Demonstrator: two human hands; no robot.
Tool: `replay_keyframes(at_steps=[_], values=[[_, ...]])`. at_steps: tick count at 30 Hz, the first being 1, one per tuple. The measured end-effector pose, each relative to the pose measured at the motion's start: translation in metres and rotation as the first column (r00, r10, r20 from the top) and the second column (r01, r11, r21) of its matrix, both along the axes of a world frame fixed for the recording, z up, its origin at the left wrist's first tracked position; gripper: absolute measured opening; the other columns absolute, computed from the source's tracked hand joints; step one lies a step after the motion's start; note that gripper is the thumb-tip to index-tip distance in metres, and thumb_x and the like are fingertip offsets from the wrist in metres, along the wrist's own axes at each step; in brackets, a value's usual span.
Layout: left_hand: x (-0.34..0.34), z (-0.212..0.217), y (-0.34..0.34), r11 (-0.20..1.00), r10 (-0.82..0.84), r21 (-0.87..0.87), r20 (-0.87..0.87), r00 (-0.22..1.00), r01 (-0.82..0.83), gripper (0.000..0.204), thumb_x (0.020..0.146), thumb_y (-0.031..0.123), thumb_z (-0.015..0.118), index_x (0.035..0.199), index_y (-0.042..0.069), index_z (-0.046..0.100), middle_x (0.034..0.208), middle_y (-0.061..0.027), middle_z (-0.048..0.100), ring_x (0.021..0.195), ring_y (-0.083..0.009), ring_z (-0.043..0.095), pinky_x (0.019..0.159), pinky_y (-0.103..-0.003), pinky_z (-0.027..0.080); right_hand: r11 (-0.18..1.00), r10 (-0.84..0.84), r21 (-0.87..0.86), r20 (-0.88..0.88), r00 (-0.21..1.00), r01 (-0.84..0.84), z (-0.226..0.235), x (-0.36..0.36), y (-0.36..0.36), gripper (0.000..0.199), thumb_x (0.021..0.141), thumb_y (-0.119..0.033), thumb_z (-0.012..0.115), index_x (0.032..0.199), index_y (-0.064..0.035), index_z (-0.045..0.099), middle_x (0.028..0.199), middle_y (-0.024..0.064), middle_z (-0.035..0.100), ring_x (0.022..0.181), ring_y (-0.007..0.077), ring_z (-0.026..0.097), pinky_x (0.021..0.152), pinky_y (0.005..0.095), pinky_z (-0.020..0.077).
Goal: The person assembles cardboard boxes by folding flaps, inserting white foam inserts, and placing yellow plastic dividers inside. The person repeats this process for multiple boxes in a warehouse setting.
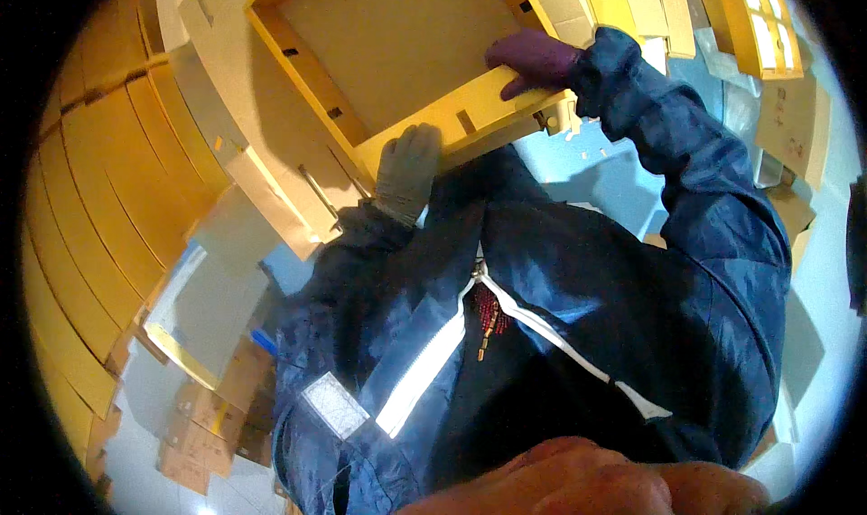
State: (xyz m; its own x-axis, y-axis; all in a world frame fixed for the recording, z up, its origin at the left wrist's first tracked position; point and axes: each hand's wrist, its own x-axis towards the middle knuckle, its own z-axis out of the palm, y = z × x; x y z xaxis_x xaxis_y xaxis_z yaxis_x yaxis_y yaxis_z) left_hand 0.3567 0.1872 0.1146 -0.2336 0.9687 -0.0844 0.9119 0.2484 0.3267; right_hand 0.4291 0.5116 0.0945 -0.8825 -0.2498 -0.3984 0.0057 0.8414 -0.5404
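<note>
A shallow yellow wooden frame (461, 113), with dark fittings on its inner sides, lies tilted at the top. Inside it shows a flat brown panel (397, 45); I cannot tell whether this is its bottom or board beneath. My left hand (408, 167), in a grey glove, is closed on the near rail by its left corner, fingers together over the edge and thumb hidden. At the right end of the same rail, my right hand (535, 60) in a purple glove grips the wood, its thumb apart from the fingers.
Under and left of the frame spreads cardboard (217, 54), with a thin rod (318, 190) on it. Stacked yellow-brown boxes (117, 199) line the left side. A yellow piece with white panels (754, 27) stands far right, above a carton (795, 122). Cardboard pieces (203, 425) lie lower left.
</note>
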Motion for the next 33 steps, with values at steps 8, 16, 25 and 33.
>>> replay_keyframes(at_steps=[8, 16, 25, 33], values=[[-0.007, -0.046, -0.03, 0.967, 0.153, -0.241, 0.31, 0.938, -0.079, 0.022, 0.085, 0.014, 0.059, 0.105, 0.007, 0.063, 0.101, -0.015, 0.067, 0.099, -0.0358, 0.065, 0.084, -0.046, 0.052, 0.964, -0.092, 0.252, 0.011, 0.996, 0.086, -0.002, 0.081, -0.05, 0.025, 0.089, -0.009, 0.059, 0.114, -0.0057, 0.062, 0.113, 0.0154, 0.064, 0.108, 0.035, 0.062, 0.09, 0.0419, 0.0536], [-0.026, -0.02, -0.04, 0.862, 0.177, -0.501, 0.152, 0.972, -0.079, 0.03, 0.084, 0.028, 0.07, 0.108, 0.009, 0.067, 0.1, -0.0184, 0.07, 0.096, -0.0355, 0.069, 0.08, -0.048, 0.054, 0.977, -0.117, 0.163, -0.147, 0.982, 0.14, -0.027, 0.082, -0.058, 0.008, 0.08, -0.011, 0.066, 0.087, -0.0095, 0.069, 0.085, 0.0138, 0.069, 0.084, 0.0345, 0.069, 0.07, 0.0462, 0.0557], [-0.023, -0.057, -0.067, 0.804, -0.292, -0.557, -0.069, 0.954, 0.206, 0.019, 0.084, 0.018, 0.066, 0.095, 0.003, 0.065, 0.083, -0.0182, 0.069, 0.078, -0.0366, 0.069, 0.067, -0.046, 0.054, 0.881, -0.462, -0.068, -0.341, 0.819, 0.469, -0.078, 0.143, -0.097, 0.027, 0.081, -0.014, 0.063, 0.107, -0.011, 0.064, 0.105, 0.0139, 0.065, 0.098, 0.0375, 0.062, 0.082, 0.0465, 0.0523], [-0.029, -0.075, -0.042, 0.589, -0.486, -0.724, 0.037, 0.873, 0.359, 0.05, 0.09, 0.05, 0.06, 0.087, 0.002, 0.071, 0.098, -0.022, 0.069, 0.091, -0.0397, 0.068, 0.075, -0.049, 0.053, -0.049, -0.974, -0.191, -0.21, -0.09, 0.98, -0.038, 0.41, -0.282, 0.037, 0.088, -0.017, 0.062, 0.124, -0.0052, 0.061, 0.121, 0.0185, 0.061, 0.099, 0.0354, 0.064, 0.088, 0.0447, 0.0511]])
